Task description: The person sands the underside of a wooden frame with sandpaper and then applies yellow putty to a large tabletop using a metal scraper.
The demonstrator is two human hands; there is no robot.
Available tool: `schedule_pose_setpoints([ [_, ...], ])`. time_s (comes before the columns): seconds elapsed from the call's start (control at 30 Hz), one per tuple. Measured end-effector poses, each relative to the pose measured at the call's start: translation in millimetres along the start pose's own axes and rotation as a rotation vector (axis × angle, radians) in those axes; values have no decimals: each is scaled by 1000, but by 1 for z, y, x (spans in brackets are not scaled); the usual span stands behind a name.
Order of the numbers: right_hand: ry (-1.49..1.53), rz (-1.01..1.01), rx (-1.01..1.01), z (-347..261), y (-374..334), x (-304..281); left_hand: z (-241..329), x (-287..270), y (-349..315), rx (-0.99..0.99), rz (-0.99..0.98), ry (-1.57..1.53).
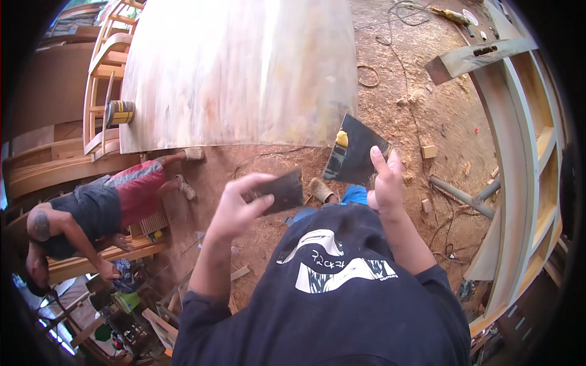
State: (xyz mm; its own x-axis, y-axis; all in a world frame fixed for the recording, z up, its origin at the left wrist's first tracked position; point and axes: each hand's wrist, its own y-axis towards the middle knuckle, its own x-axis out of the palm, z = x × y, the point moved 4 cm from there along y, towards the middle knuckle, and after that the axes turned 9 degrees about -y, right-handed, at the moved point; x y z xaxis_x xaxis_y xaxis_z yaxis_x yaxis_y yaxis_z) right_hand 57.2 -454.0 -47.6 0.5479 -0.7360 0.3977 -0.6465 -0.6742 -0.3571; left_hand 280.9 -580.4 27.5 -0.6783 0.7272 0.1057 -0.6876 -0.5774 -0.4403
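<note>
My left hand (237, 207) is closed on a small dark rectangular spreader (287, 190), held between thumb and fingers. In my right hand (386, 183) is a larger dark square plate (359, 155), tilted, with the thumb on its face. A dab of yellow paste (342, 139) sits near the plate's left edge. The spreader and the plate are apart, both in front of my body. Beyond them lies a large pale panel (244, 91) with brownish smears, its near edge just past the plate.
A can (121, 112) stands at the panel's left edge, beside wooden frames (107, 67). At left another person (97, 213) bends over timber. On the right stands a large curved wooden frame (519, 152). Cables (403, 61), wood scraps (429, 151) and shavings lie on the dirt floor.
</note>
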Motion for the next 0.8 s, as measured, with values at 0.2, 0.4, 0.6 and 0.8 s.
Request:
schedule_pose_setpoints([
  [0.2,121,-265,401,4,-15,20,-30,-15,50,40,-109,-833],
  [0.4,82,-237,412,-1,-22,21,-28,7,63,52,-279,-938],
  [0.6,115,-190,327,-4,-22,21,-34,26,56,-73,-418,-929],
  [0.8,135,-76,109,-18,-21,21,-56,55,36,-167,-370,-1130],
])
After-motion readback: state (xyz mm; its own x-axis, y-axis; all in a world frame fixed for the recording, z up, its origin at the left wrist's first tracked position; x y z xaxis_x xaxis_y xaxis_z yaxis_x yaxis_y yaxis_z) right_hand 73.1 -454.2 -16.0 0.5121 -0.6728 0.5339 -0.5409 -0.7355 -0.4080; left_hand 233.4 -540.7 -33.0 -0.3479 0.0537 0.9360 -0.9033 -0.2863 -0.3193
